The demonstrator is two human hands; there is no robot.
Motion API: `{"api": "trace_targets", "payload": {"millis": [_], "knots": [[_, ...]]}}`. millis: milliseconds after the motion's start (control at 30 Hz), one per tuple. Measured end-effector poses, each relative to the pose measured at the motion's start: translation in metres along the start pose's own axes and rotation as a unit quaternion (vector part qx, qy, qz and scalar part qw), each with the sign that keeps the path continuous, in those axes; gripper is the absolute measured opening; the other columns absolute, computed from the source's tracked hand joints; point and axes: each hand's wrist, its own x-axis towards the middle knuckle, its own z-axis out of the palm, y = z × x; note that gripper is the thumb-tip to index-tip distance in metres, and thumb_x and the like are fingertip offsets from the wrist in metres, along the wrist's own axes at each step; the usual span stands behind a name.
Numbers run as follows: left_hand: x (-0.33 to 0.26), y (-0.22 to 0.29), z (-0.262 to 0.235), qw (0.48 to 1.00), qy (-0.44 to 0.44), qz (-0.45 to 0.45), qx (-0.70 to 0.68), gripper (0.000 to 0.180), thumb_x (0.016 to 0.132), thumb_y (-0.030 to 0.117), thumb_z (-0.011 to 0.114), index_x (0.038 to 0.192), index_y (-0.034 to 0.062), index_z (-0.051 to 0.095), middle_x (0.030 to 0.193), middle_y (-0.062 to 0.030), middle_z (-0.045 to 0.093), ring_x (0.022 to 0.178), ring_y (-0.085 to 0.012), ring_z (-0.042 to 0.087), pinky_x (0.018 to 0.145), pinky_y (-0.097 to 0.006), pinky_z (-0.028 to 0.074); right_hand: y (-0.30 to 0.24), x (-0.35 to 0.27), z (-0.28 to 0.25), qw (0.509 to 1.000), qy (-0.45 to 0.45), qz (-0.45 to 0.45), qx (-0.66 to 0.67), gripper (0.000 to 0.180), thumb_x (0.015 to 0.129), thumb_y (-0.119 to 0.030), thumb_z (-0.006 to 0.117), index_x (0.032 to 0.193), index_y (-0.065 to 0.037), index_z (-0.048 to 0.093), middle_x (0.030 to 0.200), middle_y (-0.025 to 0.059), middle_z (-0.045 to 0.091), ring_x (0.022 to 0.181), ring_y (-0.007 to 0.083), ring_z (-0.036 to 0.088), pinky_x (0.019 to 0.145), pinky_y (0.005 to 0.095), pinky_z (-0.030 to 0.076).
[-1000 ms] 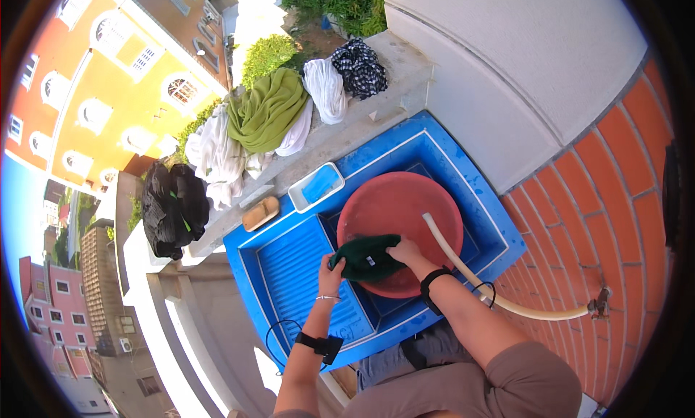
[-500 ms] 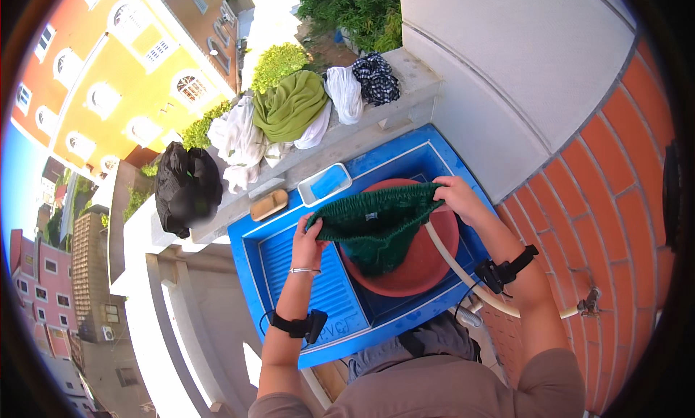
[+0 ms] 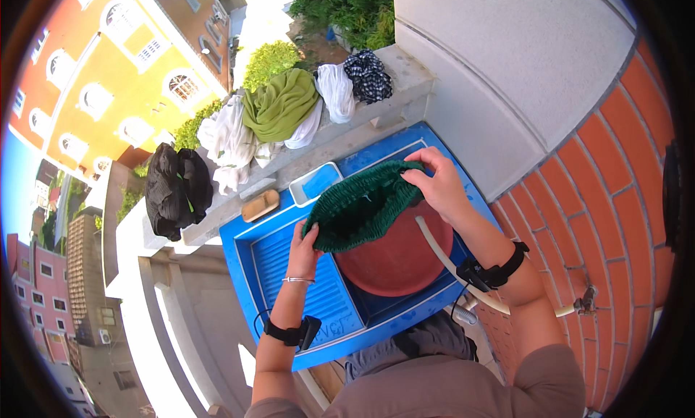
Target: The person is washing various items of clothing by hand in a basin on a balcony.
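A dark green garment with a gathered elastic waist is stretched between my two hands, its waist opening facing up. My left hand pinches the waistband at its near left end. At the far right end, my right hand grips the band with thumb and fingers. Below the cloth sits a round red basin, set in the deep right side of a blue sink. A pale hose runs over the basin's right side into it. Ribbed washboard fills the sink's left side.
Along the ledge lie black clothes, white cloth, a light green cloth, another white bundle and a checked one. A tan brush and white tray stand beyond the sink. A tap is on the brick wall.
My right hand has moved left and up a little, tilting the waistband. The garment's lower part, which hung over the basin, is now hidden behind the band, and more of the basin shows.
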Motion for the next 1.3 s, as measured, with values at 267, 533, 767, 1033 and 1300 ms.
{"api": "trace_targets", "payload": {"millis": [267,533,767,1033,1300], "knots": [[0.022,-0.116,-0.045,0.969,0.031,-0.064,0.236,0.052,0.076,0.023,0.060,0.118,0.0068,0.031,0.069,-0.0025,0.053,0.057,-0.0144,0.053,0.049,-0.024,0.042,0.073,-0.038,0.078,0.993,-0.046,0.086,-0.072,0.018,0.061,-0.009,0.062,0.077,-0.003,0.058,0.082,0.0097,0.046,0.080,0.0241,0.049,0.071,0.0318,0.040],[0.021,-0.131,-0.024,0.872,-0.067,0.188,0.446,0.043,0.070,0.021,0.064,0.103,-0.0016,0.048,0.084,-0.0132,0.058,0.081,-0.0255,0.056,0.073,-0.032,0.043,0.088,-0.086,0.149,0.981,-0.140,0.100,-0.093,0.027,0.062,-0.018,0.065,0.084,-0.003,0.057,0.087,0.0125,0.044,0.083,0.0250,0.049,0.075,0.0318,0.041],[0.020,-0.120,-0.028,0.982,0.007,0.024,0.187,0.028,0.084,0.019,0.050,0.105,0.0002,0.049,0.096,-0.0029,0.053,0.086,-0.0096,0.048,0.077,-0.024,0.039,0.177,-0.084,0.105,0.974,-0.149,0.127,-0.114,0.039,0.063,0.006,0.050,0.101,-0.002,0.050,0.110,0.0162,0.045,0.104,0.0276,0.045,0.087,0.0336,0.037],[-0.011,-0.065,-0.025,0.997,-0.017,0.067,0.039,0.032,0.086,0.017,0.046,0.113,0.0002,0.043,0.107,-0.0057,0.049,0.094,-0.0134,0.046,0.081,-0.027,0.038,0.219,-0.103,0.084,0.902,-0.333,0.139,-0.237,0.036,0.069,-0.008,0.056,0.104,-0.004,0.051,0.116,0.0164,0.044,0.107,0.0263,0.044,0.090,0.0329,0.035],[0.010,-0.076,-0.031,0.987,0.016,-0.103,-0.120,0.037,0.085,0.021,0.047,0.116,0.0033,0.039,0.111,-0.0082,0.048,0.099,-0.0193,0.049,0.084,-0.033,0.041,0.160,-0.070,0.027,0.835,-0.061,0.373,0.400,0.018,0.075,-0.010,0.054,0.090,-0.003,0.047,0.085,0.0061,0.052,0.078,0.0121,0.052,0.068,0.0250,0.042]]}}
